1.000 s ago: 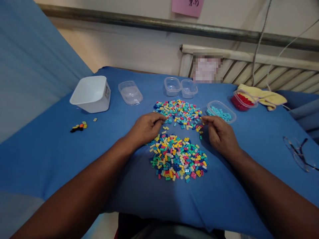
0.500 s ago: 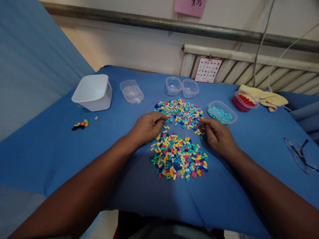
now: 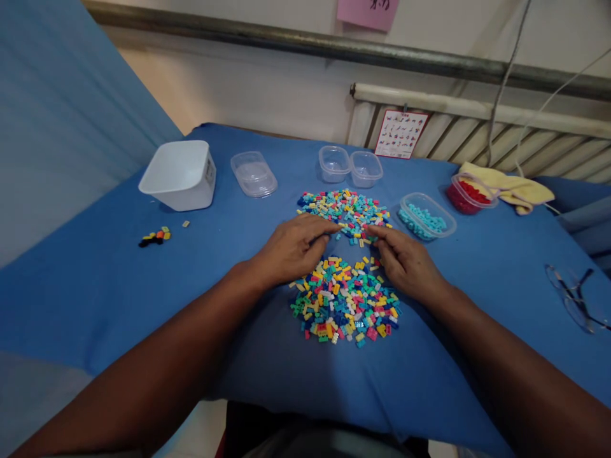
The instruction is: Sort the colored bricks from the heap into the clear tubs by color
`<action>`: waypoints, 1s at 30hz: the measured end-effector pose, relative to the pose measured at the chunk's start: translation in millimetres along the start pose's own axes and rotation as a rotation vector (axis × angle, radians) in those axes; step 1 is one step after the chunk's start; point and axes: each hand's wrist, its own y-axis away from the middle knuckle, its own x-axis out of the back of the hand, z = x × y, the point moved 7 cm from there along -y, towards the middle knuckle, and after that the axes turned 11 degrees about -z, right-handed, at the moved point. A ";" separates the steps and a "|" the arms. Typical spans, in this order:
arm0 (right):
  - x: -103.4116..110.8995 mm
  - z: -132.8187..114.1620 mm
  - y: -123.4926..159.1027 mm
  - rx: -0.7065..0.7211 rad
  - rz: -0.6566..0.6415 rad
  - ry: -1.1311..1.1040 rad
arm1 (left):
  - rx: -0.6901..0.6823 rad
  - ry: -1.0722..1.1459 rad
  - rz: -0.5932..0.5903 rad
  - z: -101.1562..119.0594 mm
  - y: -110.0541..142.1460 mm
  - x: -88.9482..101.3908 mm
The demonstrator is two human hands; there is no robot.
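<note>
- Head view: your left hand (image 3: 291, 249) and right hand (image 3: 405, 261) rest between the far brick pile (image 3: 344, 210) and the near brick pile (image 3: 344, 302) on the blue worktop (image 3: 95, 286); fingertips meet the far pile's near edge, and whether either grip pinches a brick cannot be told.
- Beside the right hand stands a tub of turquoise bricks (image 3: 426, 217), then a tub of red bricks (image 3: 470, 195) against a yellow cloth (image 3: 513, 187).
- Behind the piles sit two clear tubs (image 3: 351, 166), a clear lid (image 3: 253, 173) and a white bin (image 3: 179, 175); a few loose bricks (image 3: 155, 237) lie far left, glasses (image 3: 573, 296) far right.
</note>
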 end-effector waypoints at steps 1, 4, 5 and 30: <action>-0.6 -3.5 -1.7 0.031 -0.010 0.036 | -0.032 -0.004 -0.029 5.1 -1.7 -3.2; -0.6 -15.0 -3.7 0.111 -0.040 0.054 | -0.079 -0.024 -0.154 15.6 -6.4 -14.6; 0.7 -17.8 -3.5 0.122 -0.038 0.033 | -0.083 -0.028 -0.195 17.6 -7.5 -17.7; 0.3 -21.5 -2.5 0.166 -0.034 0.046 | -0.072 -0.010 -0.210 20.7 -14.2 -25.8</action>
